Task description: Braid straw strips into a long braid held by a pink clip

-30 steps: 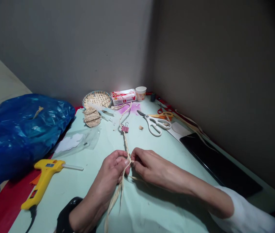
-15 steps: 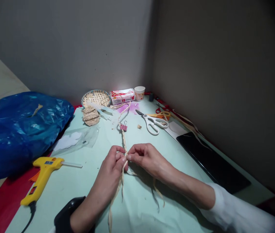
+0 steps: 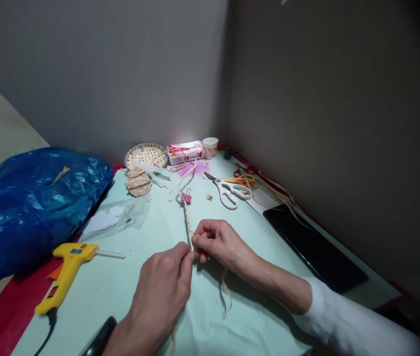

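Note:
A pale braided cord (image 3: 188,221) runs down the middle of the table, its upper part gripped by a pink binder clip (image 3: 186,198). My left hand (image 3: 165,282), back turned up, pinches the lower end of the braid between thumb and forefinger. Just above and to the right, my right hand (image 3: 215,240) pinches the braid as well, its fingers curled. Loose strands (image 3: 227,289) trail below the right hand, and another hangs beneath the left wrist. The exact fingertip contact on the strands is partly hidden.
At left lie a yellow glue gun (image 3: 63,279) and a blue plastic bag (image 3: 39,207). Farther back are a woven basket (image 3: 146,157), a coiled braided piece (image 3: 138,182) and a paper cup (image 3: 210,147). White-handled scissors (image 3: 228,192) and a black phone-like slab (image 3: 314,247) lie right.
My left hand has rolled over, back now facing up, and moved slightly down along the braid. My right hand keeps its pinch near the same spot. The view has shifted slightly.

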`<action>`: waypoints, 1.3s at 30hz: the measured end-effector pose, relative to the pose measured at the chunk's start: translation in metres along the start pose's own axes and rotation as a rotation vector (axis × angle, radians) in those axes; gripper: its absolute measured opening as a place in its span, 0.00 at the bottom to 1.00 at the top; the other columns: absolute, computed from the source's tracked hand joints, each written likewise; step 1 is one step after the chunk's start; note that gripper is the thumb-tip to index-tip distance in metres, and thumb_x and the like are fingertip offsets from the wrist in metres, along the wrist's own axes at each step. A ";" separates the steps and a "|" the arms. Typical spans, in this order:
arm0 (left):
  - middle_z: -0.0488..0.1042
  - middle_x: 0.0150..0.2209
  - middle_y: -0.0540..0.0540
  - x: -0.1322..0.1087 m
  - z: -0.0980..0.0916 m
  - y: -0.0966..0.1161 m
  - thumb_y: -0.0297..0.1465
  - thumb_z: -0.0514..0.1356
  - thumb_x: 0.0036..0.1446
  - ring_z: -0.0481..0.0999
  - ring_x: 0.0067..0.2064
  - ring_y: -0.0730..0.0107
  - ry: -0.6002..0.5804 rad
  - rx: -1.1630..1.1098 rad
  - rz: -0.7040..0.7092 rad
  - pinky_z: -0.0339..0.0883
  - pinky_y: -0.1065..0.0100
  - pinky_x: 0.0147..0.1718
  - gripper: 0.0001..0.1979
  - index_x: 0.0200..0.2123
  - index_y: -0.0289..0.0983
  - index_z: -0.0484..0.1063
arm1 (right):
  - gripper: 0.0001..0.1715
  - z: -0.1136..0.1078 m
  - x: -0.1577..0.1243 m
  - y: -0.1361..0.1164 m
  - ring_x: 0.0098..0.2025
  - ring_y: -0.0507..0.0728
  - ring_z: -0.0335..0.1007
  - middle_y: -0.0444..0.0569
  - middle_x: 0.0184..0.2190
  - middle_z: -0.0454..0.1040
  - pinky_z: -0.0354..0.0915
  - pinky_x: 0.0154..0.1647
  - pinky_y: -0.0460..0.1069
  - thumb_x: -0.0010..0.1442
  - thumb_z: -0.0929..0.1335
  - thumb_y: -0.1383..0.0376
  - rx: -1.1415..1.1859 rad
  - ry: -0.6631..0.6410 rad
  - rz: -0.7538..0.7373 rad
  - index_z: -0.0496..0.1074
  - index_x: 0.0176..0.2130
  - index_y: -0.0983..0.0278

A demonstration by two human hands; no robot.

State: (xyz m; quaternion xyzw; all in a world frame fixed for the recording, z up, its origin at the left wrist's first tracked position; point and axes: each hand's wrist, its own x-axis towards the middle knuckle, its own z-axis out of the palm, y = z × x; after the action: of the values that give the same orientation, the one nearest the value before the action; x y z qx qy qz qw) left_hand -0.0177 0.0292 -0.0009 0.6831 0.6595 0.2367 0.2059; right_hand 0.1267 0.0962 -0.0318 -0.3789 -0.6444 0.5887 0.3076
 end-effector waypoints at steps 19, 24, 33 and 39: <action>0.73 0.28 0.44 -0.007 0.015 0.004 0.32 0.58 0.57 0.71 0.31 0.61 0.133 -0.007 0.221 0.58 0.64 0.32 0.07 0.28 0.39 0.72 | 0.08 -0.002 -0.002 -0.006 0.18 0.45 0.49 0.39 0.20 0.66 0.41 0.18 0.42 0.52 0.69 0.65 0.435 -0.058 0.142 0.64 0.28 0.65; 0.63 0.19 0.54 0.019 -0.003 -0.010 0.40 0.55 0.58 0.54 0.17 0.76 -0.172 -0.652 -0.260 0.45 0.72 0.16 0.12 0.38 0.38 0.71 | 0.07 -0.003 -0.002 -0.005 0.18 0.45 0.48 0.40 0.20 0.66 0.40 0.19 0.43 0.52 0.68 0.66 0.433 -0.073 0.131 0.64 0.29 0.65; 0.51 0.19 0.60 0.021 0.015 -0.012 0.37 0.59 0.56 0.42 0.17 0.84 -0.332 -0.975 -0.354 0.33 0.74 0.15 0.12 0.27 0.35 0.66 | 0.09 -0.002 -0.004 0.000 0.24 0.49 0.58 0.45 0.23 0.71 0.54 0.27 0.44 0.58 0.65 0.63 0.024 0.002 -0.004 0.69 0.29 0.67; 0.47 0.18 0.61 0.019 0.015 -0.010 0.37 0.58 0.55 0.41 0.17 0.84 -0.286 -1.002 -0.374 0.36 0.75 0.14 0.11 0.26 0.36 0.63 | 0.09 -0.002 -0.008 0.003 0.28 0.51 0.62 0.45 0.25 0.71 0.56 0.30 0.45 0.61 0.62 0.65 -0.157 0.006 -0.038 0.68 0.31 0.65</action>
State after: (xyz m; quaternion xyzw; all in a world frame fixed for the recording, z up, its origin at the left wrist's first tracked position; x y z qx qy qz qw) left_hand -0.0164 0.0491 -0.0182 0.3982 0.5419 0.3856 0.6317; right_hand 0.1327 0.0905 -0.0340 -0.3911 -0.6948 0.5294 0.2899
